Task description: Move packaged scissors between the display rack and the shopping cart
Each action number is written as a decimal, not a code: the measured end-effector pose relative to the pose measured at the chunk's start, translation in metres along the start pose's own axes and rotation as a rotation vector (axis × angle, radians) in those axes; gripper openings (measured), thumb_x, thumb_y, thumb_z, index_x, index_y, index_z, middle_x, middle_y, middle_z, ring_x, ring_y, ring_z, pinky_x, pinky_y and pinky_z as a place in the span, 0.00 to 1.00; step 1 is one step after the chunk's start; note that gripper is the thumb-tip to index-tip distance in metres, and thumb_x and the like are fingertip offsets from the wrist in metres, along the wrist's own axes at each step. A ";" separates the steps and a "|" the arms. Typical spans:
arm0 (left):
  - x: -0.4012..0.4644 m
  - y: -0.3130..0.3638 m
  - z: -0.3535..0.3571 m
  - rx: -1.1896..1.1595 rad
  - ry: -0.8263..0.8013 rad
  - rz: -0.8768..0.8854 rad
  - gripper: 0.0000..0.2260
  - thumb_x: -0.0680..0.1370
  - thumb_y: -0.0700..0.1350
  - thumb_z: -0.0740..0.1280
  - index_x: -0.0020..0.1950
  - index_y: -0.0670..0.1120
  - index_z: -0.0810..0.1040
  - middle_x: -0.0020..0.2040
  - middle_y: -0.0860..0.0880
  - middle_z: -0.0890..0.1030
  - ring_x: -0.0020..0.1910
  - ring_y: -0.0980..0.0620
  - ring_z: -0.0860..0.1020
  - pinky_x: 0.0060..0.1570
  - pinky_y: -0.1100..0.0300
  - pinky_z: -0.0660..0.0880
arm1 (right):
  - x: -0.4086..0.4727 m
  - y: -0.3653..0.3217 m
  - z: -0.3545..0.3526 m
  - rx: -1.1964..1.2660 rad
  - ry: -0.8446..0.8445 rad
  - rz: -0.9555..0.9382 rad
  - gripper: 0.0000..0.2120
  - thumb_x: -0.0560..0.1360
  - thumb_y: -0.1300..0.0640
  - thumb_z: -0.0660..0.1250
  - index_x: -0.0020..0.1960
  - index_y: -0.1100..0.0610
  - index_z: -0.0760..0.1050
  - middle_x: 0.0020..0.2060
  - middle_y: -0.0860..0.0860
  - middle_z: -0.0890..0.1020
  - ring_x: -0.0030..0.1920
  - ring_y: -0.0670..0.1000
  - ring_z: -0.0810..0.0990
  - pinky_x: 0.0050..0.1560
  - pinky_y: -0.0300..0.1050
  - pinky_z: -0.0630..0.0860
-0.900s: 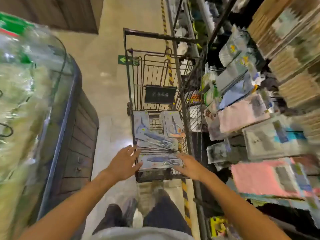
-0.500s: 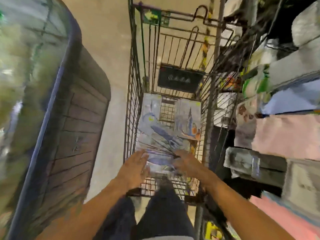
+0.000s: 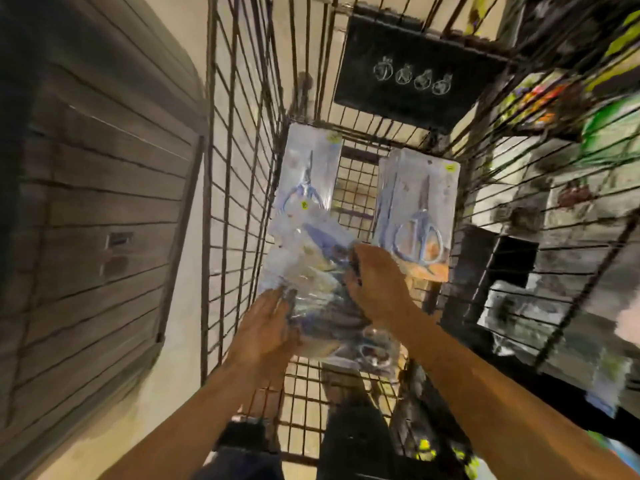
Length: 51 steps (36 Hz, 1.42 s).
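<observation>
Wire shopping cart (image 3: 242,188) walls framed a stack of packaged scissors (image 3: 322,292) on the cart floor's near left, long axis front-to-back, clasped between left hand (image 3: 263,327) and nearer right hand (image 3: 377,289), fingers curled round its edges.

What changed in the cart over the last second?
Both hands went down from the cart's near rim into the basket. The left hand and right hand now clasp the near stack of packaged scissors from either side. The far-left pack and far-right pack lie unmoved on the cart floor.
</observation>
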State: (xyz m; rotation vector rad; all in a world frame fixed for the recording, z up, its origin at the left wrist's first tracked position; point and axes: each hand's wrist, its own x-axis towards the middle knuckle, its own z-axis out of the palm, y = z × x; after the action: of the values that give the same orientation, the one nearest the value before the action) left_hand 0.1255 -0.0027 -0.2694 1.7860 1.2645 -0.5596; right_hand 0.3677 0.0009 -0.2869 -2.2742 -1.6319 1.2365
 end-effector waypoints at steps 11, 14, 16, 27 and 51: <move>-0.011 -0.005 0.019 -0.051 0.075 -0.038 0.35 0.77 0.64 0.50 0.79 0.46 0.67 0.79 0.46 0.65 0.78 0.44 0.64 0.74 0.45 0.66 | 0.001 0.008 0.025 -0.199 0.037 -0.031 0.20 0.72 0.49 0.74 0.58 0.60 0.76 0.58 0.57 0.75 0.61 0.60 0.71 0.65 0.53 0.69; -0.010 -0.002 0.014 -0.069 0.043 -0.044 0.37 0.75 0.65 0.49 0.80 0.48 0.64 0.80 0.46 0.63 0.78 0.44 0.64 0.74 0.47 0.68 | -0.001 0.010 0.027 -0.153 0.045 -0.067 0.21 0.72 0.50 0.75 0.60 0.60 0.77 0.60 0.57 0.74 0.65 0.58 0.69 0.70 0.52 0.66; -0.008 -0.001 0.013 -0.087 0.062 -0.003 0.34 0.77 0.64 0.53 0.78 0.48 0.65 0.77 0.44 0.68 0.73 0.43 0.71 0.63 0.44 0.78 | -0.002 0.010 0.028 -0.157 0.046 -0.086 0.18 0.73 0.50 0.75 0.57 0.59 0.78 0.57 0.55 0.76 0.63 0.57 0.71 0.69 0.52 0.69; -0.009 0.017 -0.003 -0.457 0.022 -0.055 0.25 0.82 0.50 0.64 0.78 0.56 0.61 0.77 0.56 0.64 0.74 0.54 0.65 0.67 0.55 0.69 | -0.018 0.003 0.021 0.124 0.038 0.132 0.49 0.63 0.50 0.82 0.77 0.47 0.59 0.67 0.50 0.70 0.61 0.51 0.74 0.53 0.43 0.78; -0.041 0.055 -0.040 -1.241 0.124 -0.138 0.44 0.63 0.38 0.84 0.71 0.62 0.69 0.63 0.47 0.83 0.60 0.44 0.83 0.57 0.43 0.81 | -0.097 -0.049 -0.034 0.801 -0.366 0.045 0.25 0.81 0.54 0.67 0.73 0.38 0.63 0.59 0.30 0.74 0.55 0.37 0.81 0.58 0.43 0.77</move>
State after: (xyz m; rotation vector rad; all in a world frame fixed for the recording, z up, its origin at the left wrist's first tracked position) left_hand 0.1555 0.0024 -0.1962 0.6890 1.3515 0.2798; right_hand 0.3423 -0.0455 -0.1858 -1.6467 -0.8751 1.9456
